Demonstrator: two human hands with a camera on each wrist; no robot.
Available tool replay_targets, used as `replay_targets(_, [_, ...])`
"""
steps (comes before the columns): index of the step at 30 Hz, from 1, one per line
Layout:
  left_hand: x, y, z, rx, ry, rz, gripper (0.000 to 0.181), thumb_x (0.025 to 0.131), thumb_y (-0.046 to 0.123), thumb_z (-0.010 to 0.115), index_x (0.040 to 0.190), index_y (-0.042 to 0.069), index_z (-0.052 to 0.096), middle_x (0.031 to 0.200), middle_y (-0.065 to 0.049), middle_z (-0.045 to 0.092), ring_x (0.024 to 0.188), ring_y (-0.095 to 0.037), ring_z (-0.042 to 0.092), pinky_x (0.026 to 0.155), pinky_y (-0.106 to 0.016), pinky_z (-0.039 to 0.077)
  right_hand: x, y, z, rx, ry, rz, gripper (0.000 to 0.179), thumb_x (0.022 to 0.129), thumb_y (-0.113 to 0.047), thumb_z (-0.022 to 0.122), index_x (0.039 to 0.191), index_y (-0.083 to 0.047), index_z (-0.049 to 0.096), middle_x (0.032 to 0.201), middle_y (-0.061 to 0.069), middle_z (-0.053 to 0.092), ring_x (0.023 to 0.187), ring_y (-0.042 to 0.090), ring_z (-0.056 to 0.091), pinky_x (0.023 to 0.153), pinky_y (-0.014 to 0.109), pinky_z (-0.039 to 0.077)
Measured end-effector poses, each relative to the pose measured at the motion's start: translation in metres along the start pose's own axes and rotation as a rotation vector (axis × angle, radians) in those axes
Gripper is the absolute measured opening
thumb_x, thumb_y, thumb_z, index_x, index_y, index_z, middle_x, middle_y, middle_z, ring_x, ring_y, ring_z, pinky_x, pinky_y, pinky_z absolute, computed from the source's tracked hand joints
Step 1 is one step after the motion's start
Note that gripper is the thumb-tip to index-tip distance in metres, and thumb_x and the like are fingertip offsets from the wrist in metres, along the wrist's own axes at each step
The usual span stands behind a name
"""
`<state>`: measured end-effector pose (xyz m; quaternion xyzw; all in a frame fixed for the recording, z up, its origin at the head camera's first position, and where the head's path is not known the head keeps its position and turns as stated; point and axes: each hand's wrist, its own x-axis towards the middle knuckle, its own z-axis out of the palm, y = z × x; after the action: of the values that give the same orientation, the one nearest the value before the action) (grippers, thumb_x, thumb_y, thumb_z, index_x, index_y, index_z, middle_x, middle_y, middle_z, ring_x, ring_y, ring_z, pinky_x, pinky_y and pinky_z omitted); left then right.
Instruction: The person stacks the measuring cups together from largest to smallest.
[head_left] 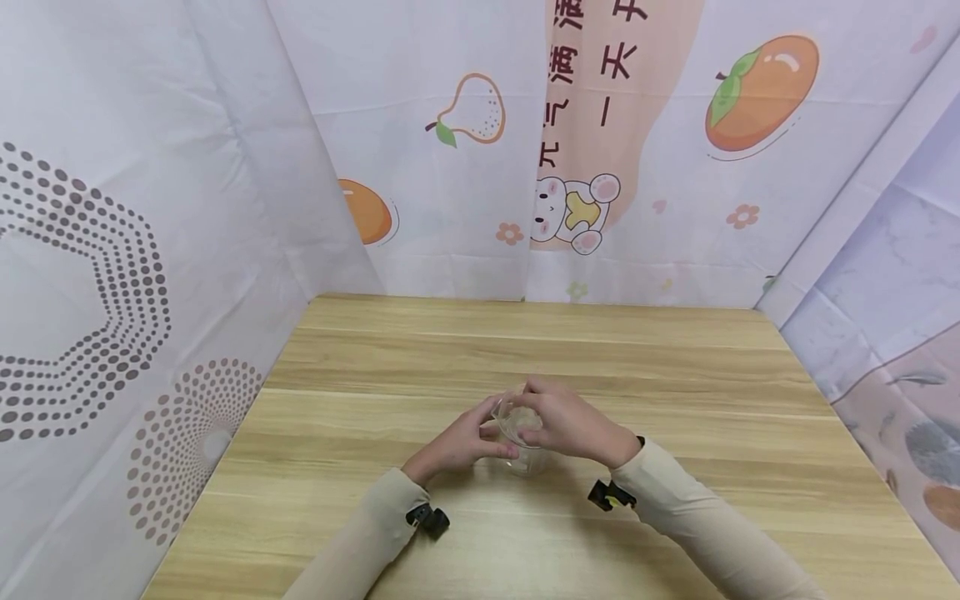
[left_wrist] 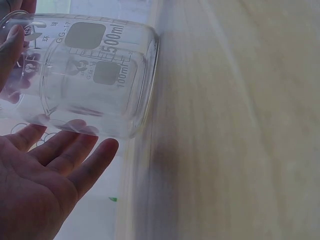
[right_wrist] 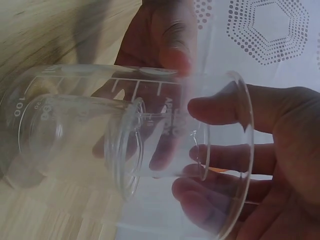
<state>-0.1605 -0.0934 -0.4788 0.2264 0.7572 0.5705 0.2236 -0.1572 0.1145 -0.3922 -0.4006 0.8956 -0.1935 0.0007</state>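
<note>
A large clear glass beaker [head_left: 525, 463], marked 500ml, stands at the tabletop between both hands. Inside it sits a smaller beaker [left_wrist: 75, 97] with a 100ml mark, near the bottom. The right wrist view shows another narrow glass vessel [right_wrist: 204, 134] partly inside the 100ml one. My left hand [head_left: 461, 440] holds the large beaker from outside, thumb on one side and fingers on the other. Reaching into the beaker's mouth from above, my right hand [head_left: 572, 421] has thumb and fingers around the rim of the narrow vessel.
The wood-grain table [head_left: 360, 358] spreads around the hands. White patterned curtains [head_left: 420, 242] hang behind it and along both sides. Each sleeved wrist carries a small black camera [head_left: 429, 520].
</note>
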Motion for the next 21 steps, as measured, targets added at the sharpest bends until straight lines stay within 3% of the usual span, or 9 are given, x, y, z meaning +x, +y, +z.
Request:
replay_targets(12, [0.0011,-0.0012,-0.0007,-0.001,0.003,-0.004,0.081,0.085,0.035,0.075,0.151,0.037,0.027,0.158,-0.003,0.032,0.134,-0.04,0.046,0.107,-0.052,0.045,0.0025,0.0019,0.0069,-0.07,-0.011,0.009,0.032,0.078,-0.017,0.081,0.108,-0.012,0.07,0.095,0.006,0.065,0.076,0.011,0.057,0.067,0.023,0.052])
replay_targets(21, [0.002,-0.0036,-0.0004,-0.019,0.0,-0.012,0.081,0.085,0.033,0.076,0.15,0.038,0.029,0.157,0.0,0.034,0.133,-0.037,0.048,0.104,-0.046,0.049,0.0045,-0.0019,0.0081,-0.101,-0.055,0.029,0.034,0.077,-0.016,0.081,0.108,-0.005,0.07,0.094,0.008,0.064,0.075,0.013,0.057,0.067,0.025,0.052])
